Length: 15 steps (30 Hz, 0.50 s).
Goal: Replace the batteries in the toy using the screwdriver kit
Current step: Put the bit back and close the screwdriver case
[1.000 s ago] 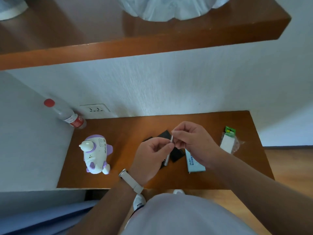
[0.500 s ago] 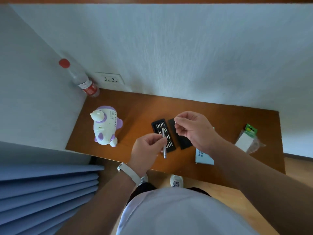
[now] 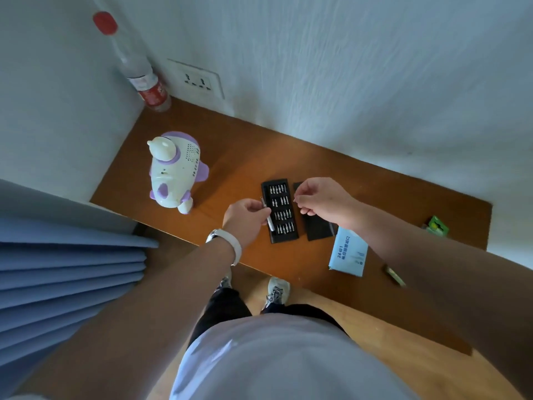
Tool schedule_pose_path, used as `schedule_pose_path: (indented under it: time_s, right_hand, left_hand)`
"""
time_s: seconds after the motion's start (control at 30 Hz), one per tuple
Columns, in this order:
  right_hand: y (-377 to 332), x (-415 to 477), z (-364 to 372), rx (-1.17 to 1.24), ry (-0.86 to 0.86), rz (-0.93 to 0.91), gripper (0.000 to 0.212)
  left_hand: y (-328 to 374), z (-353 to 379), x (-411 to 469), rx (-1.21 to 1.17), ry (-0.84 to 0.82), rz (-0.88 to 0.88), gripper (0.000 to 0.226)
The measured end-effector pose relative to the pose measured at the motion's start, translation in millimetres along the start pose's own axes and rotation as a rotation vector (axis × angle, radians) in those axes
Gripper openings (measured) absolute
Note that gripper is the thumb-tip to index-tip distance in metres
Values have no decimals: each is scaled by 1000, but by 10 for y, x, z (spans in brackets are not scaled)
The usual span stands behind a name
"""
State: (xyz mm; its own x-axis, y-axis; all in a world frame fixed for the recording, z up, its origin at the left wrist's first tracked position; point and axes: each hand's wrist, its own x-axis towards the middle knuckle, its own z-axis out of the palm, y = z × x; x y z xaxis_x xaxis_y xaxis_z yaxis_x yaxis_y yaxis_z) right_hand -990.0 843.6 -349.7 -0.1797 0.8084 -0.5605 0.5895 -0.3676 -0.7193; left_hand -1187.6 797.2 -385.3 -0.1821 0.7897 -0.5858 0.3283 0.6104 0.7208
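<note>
Hands joined a second ago at the slim silver screwdriver have parted. The left hand grips it over the open black bit tray. The right hand hovers with fingertips pinched, any bit too small to make out. The white-and-purple plastic toy waits unopened on the wooden worktop; bit selection seems unfinished.

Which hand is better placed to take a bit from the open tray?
Right. The right hand hangs at the edge of the bit tray, fingertips toward it; the left hand is busy gripping the screwdriver.
</note>
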Motion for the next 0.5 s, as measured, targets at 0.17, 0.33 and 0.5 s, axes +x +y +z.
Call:
schedule_pose_path:
  time_s: [0.17,0.33,0.5]
  right_hand:
    - [-1,166,109,-277,-60,-65,10]
    - [6,314,158,-321,-91,-123,12]
    - [48,422,240,-377,-96,-176,17]
  left_hand:
    - [-78,47,98,169,-3,58,11]
    - [-114,85,194,290,-28,143,11]
    - [-127,119,288,324,-22,182,14]
